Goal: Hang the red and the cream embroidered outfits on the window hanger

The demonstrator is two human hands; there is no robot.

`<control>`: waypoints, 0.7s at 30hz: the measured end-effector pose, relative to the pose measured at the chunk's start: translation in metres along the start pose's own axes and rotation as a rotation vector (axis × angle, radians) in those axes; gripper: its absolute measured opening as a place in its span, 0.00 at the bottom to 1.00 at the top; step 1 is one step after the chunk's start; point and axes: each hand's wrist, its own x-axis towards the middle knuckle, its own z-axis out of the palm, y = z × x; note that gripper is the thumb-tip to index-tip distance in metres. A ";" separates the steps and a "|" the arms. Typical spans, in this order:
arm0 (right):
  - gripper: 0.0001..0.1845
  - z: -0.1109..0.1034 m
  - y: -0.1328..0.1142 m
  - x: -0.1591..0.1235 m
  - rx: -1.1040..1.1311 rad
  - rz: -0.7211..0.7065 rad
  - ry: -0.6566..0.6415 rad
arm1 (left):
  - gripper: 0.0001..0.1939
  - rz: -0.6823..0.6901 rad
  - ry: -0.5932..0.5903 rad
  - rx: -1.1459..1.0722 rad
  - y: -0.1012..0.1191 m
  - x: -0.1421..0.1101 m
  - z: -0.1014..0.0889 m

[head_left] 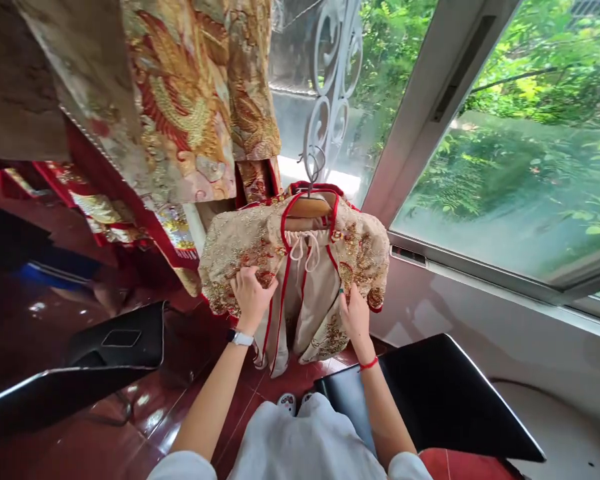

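A small beige jacket (240, 243) with gold embroidery and red piping hangs on a wooden hanger (307, 208) in front of me. Its front stands apart, showing a pale garment (293, 293) with red stripes and a white drawstring (305, 250) tied in a bow. My left hand (251, 298) is closed on the jacket's left front panel, fingertips over the embroidery. On the opposite front edge, my right hand (355, 313) pinches the cloth between thumb and fingers. Parts of the fingers are hidden.
Larger embroidered garments (185, 107) hang at the upper left. White scrolled ironwork (330, 93) stands behind the hanger, beside a sliding window (510, 167). Black chairs (440, 393) flank me on a red tiled floor (230, 400).
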 end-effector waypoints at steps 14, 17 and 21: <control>0.11 -0.005 -0.015 -0.004 -0.105 -0.268 -0.239 | 0.20 0.013 -0.137 -0.393 0.093 -0.010 -0.046; 0.11 0.008 -0.002 0.009 -0.154 -0.164 -0.306 | 0.23 -0.004 -0.278 -0.422 0.083 -0.017 -0.009; 0.15 0.008 0.037 0.015 0.141 -0.183 -0.357 | 0.20 0.022 -0.259 -0.520 0.022 -0.052 -0.007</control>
